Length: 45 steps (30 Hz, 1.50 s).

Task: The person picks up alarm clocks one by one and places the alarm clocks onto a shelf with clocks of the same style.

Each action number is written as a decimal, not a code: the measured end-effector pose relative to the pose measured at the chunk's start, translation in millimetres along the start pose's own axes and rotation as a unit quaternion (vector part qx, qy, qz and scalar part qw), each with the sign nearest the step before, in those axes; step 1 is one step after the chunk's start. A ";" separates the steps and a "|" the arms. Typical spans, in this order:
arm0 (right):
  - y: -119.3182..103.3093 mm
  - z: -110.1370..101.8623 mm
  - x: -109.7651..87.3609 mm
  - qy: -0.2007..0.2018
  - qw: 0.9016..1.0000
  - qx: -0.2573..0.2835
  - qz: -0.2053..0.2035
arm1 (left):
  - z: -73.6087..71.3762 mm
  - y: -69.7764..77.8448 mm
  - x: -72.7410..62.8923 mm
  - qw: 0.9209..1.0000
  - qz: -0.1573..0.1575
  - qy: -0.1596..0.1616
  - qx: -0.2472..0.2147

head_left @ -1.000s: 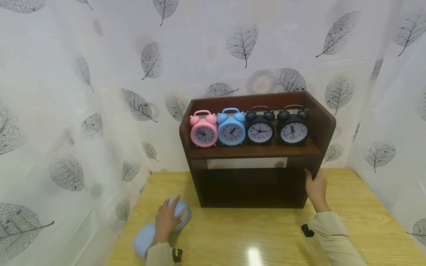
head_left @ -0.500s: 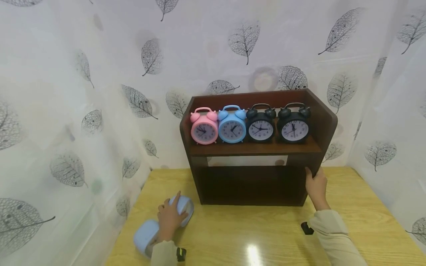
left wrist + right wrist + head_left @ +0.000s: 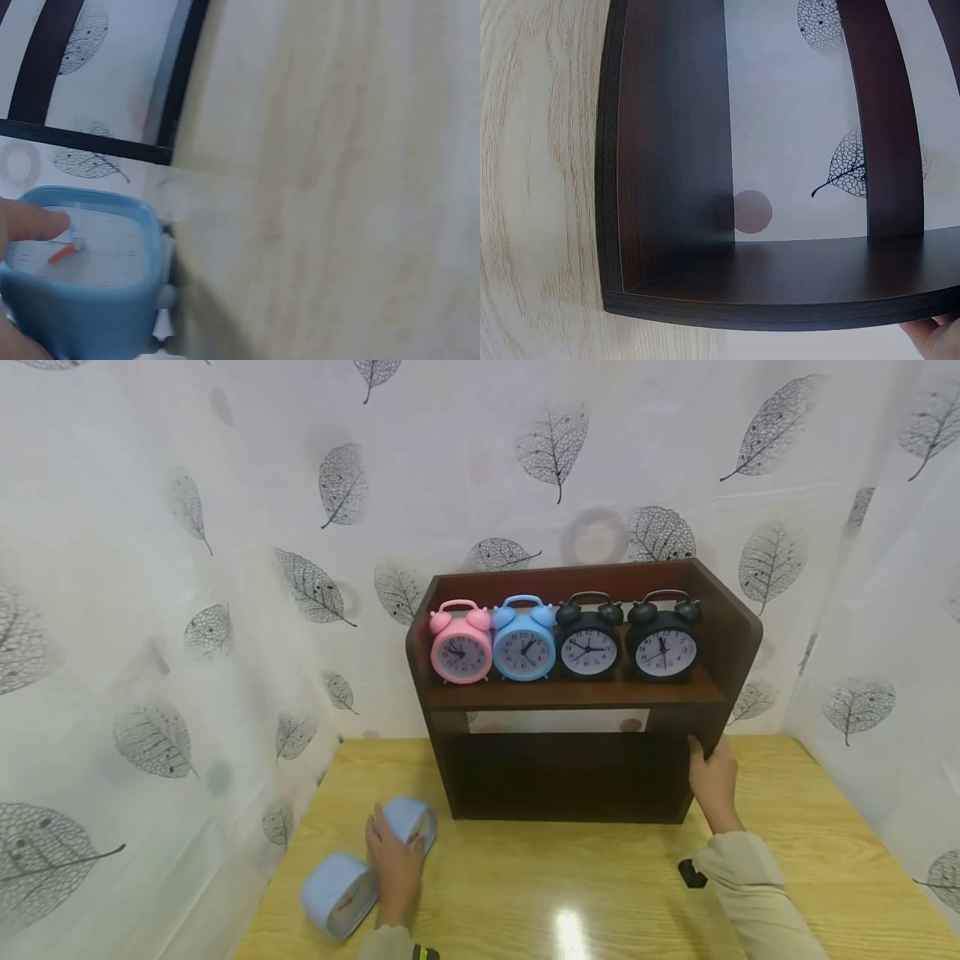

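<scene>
At the front left, my left hand (image 3: 395,866) holds a light blue alarm clock (image 3: 406,814) lying on the table, its fingers along the far side and its thumb across the face. In the left wrist view, the thumb (image 3: 37,221) lies over the white dial near an orange-red hand. Close beside that hand is a second light blue clock (image 3: 337,893), tilted with its face toward the right. My right hand (image 3: 712,781) grips the right side panel of a dark brown wooden shelf (image 3: 570,696); most of its fingers are hidden behind the panel.
On the upper shelf board stand a pink twin-bell clock (image 3: 461,647), a blue twin-bell clock (image 3: 524,643) and two black ones, the left black clock (image 3: 588,639) beside the right black clock (image 3: 665,639). The yellow wood table (image 3: 495,893) meets leaf-patterned sheeting (image 3: 450,468) behind and at both sides.
My left hand has shifted right and turned, its thumb now over the clock's face, uncovering more of the second blue clock. The right hand keeps its grip on the shelf panel. The view tilted slightly.
</scene>
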State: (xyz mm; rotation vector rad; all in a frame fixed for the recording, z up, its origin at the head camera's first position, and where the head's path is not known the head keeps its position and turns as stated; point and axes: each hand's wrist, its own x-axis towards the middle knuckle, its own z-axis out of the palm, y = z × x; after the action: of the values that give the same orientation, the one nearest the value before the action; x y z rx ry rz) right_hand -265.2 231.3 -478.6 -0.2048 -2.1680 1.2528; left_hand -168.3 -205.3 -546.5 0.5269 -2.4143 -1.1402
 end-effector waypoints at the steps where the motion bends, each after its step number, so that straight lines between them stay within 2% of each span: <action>1: 0.0 0.0 0.1 0.000 1.000 0.000 0.000 | 1.3 -1.5 -1.2 1.000 -0.002 0.006 -0.007; 7: -0.3 0.5 0.5 0.005 1.000 0.000 0.004 | 7.8 -10.3 -5.5 0.999 -0.012 0.026 -0.045; 13: -1.0 -1.1 0.6 0.006 1.000 0.006 -0.002 | 10.1 -13.9 -7.0 0.998 -0.007 0.037 -0.041; 21: -1.6 -2.9 1.3 -0.002 1.000 0.006 -0.009 | 12.5 -18.1 -12.4 0.999 -0.008 0.030 -0.028; 29: 0.1 -1.8 1.0 0.006 1.000 0.006 -0.008 | 15.1 -27.6 -13.8 0.996 -0.052 -0.008 -0.066; 31: 0.2 -1.8 0.9 0.004 1.000 0.006 -0.007 | 15.6 -29.3 -13.7 0.996 -0.055 -0.008 -0.070; 40: -0.8 -2.0 1.3 0.006 1.000 0.003 -0.007 | 16.4 -30.7 -9.9 0.996 -0.051 -0.004 -0.068; 45: 0.5 -0.9 1.1 0.009 1.000 0.006 -0.008 | 14.7 -32.5 -7.6 0.997 -0.031 -0.008 -0.064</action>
State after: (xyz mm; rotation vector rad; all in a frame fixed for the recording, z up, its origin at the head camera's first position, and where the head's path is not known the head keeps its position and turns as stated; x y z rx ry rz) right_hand -265.6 232.7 -478.3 -0.1922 -2.1424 1.2496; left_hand -164.4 -211.5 -582.2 0.5574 -2.3342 -1.3193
